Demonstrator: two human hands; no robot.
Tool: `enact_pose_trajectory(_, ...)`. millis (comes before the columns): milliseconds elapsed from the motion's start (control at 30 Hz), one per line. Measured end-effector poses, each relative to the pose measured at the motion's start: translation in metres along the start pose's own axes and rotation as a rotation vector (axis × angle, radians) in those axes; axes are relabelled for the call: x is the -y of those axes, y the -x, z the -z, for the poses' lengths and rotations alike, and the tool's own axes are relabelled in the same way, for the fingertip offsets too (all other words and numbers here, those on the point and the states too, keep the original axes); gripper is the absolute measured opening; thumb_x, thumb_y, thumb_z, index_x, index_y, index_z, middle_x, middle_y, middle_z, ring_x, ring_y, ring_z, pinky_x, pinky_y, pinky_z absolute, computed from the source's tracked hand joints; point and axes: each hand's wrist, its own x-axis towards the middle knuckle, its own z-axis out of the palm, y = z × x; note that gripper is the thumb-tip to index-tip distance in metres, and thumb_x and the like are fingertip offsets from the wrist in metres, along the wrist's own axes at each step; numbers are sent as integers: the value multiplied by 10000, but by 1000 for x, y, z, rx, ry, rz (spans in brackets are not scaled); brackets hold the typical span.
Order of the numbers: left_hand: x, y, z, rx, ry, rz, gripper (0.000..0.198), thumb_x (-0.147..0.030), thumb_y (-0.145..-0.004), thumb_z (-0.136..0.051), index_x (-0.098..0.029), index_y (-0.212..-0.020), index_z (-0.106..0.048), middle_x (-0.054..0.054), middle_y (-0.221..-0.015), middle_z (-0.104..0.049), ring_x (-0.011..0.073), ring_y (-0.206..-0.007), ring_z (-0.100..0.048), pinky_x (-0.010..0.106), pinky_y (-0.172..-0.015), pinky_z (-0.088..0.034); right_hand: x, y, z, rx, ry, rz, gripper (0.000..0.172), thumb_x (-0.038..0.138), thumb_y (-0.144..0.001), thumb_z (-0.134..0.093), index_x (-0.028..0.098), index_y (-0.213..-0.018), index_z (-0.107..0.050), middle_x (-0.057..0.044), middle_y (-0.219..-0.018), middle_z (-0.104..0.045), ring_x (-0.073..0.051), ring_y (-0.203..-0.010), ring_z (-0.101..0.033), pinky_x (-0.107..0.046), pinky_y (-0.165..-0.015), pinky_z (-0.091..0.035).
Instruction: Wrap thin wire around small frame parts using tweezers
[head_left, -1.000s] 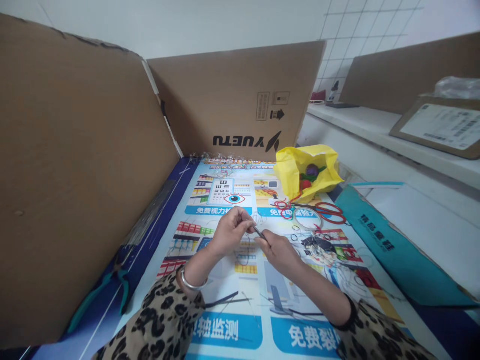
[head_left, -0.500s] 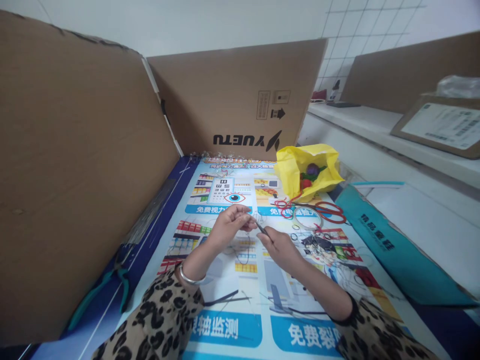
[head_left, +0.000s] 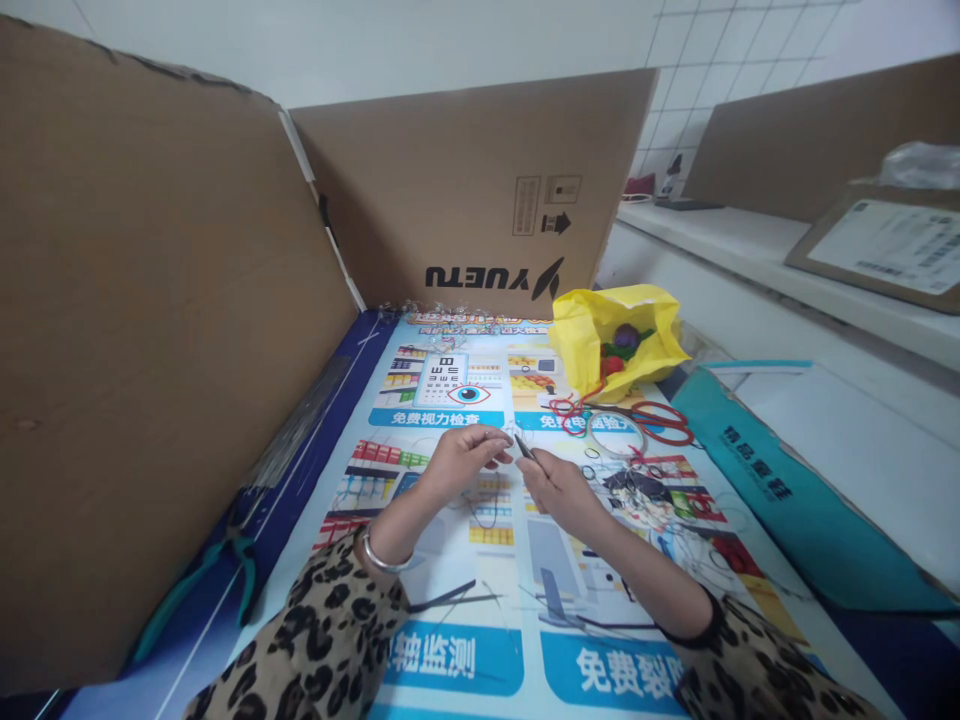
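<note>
My left hand (head_left: 469, 460) is closed in a pinch on a thin wire (head_left: 511, 430), which shows faintly at the fingertips. Close on its right, my right hand (head_left: 556, 482) is wrapped around a slim dark pointed tool (head_left: 523, 447). The tool's tip points up and left, towards the left fingertips. Whether the tip touches the wire is too small to tell. A thin dark strand (head_left: 487, 522) curves on the printed sheet (head_left: 450, 690) below my hands.
Red-handled scissors (head_left: 660, 422) and a roll of tape (head_left: 616, 436) lie before a yellow bag (head_left: 577, 345) with yarn in it. Teal-handled pliers (head_left: 244, 580) and wires (head_left: 289, 440) are left, along a cardboard wall (head_left: 150, 350). A teal box (head_left: 795, 500) stands right.
The left fingers have moved slightly down and left, a little apart from the tool. The tool's tip has turned more upward in my right hand.
</note>
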Motion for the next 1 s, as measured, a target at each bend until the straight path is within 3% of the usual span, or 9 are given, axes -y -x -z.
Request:
enact_pose_trajectory(267,2,2,-1,-15,-388,-179,184,-277,-798,-486,-199,-785,-652,-2,-680,-661,122,-626,-635,223,-616,-473,1,1,0,-18,6,12,364,498,-840,-323,216,-623,-399,52,-445,-440,-98,-434,-425,-221,-463,-342)
enact_pose_trajectory(367,1,4,-3,-108,-461,-236,169,-239,-798,-476,-197,-763,-635,-7,-677,-653,114,-618,-623,214,-603,-461,2,2,-1,-21,11,9,376,507,-844,-312,215,-623,-398,49,-455,-450,-101,-447,-438,-222,-470,-342)
enact_pose_trajectory(600,0,10,-8,-300,-509,-365,131,-222,-788,-497,-188,-789,-623,16,-719,-649,123,-661,-593,235,-644,-454,6,7,-3,-31,94,9,373,525,-849,-297,219,-653,-379,37,-515,-483,-115,-500,-463,-225,-487,-318)
enact_pose_trajectory(1000,4,13,-14,-303,-538,-420,134,-171,-775,-500,-187,-813,-628,24,-756,-661,128,-683,-592,249,-670,-465,7,9,-7,-59,95,10,373,526,-860,-278,221,-661,-360,32,-543,-468,-121,-518,-446,-226,-497,-294)
